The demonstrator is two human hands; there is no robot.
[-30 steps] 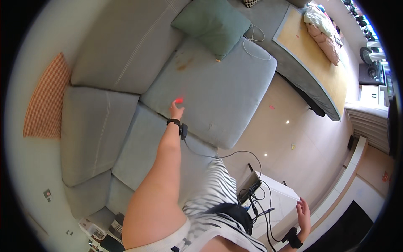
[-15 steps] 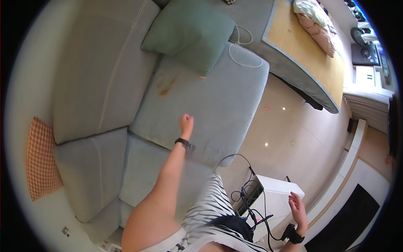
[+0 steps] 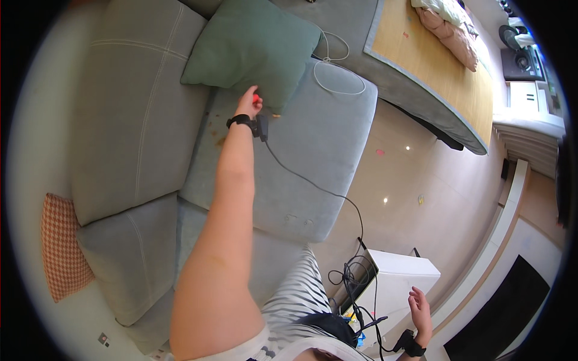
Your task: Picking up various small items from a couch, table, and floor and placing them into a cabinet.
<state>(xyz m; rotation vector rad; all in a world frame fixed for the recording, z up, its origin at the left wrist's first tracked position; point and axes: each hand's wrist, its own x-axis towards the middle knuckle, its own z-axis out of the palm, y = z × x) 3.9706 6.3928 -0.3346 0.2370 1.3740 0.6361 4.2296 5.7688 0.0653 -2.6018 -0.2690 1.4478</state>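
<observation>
My left hand (image 3: 247,102) reaches far forward over the sofa seat (image 3: 289,162), at the lower edge of a green cushion (image 3: 253,48). Its fingers are closed about a small bright red thing (image 3: 256,98), mostly hidden and too small to name. A black band with a dark module and a cable (image 3: 313,185) is on that wrist. Under the cushion's corner shows a small tan bit (image 3: 276,115). Brown stains (image 3: 220,142) mark the seat beside my left wrist. My right hand (image 3: 419,310) hangs at the lower right, holding nothing, its fingers loosely bent and apart.
Near my right hand stands a white table (image 3: 403,271) with tangled black cables (image 3: 355,274). A white cord (image 3: 340,91) lies on the seat's far corner. Beyond is a wood-topped couch section (image 3: 421,54) with a pink bundle (image 3: 448,37). A checked cushion (image 3: 63,246) leans at left.
My left hand has moved forward from the middle of the seat to the green cushion's edge. Red now shows at its fingers. My right hand has shifted slightly down and left.
</observation>
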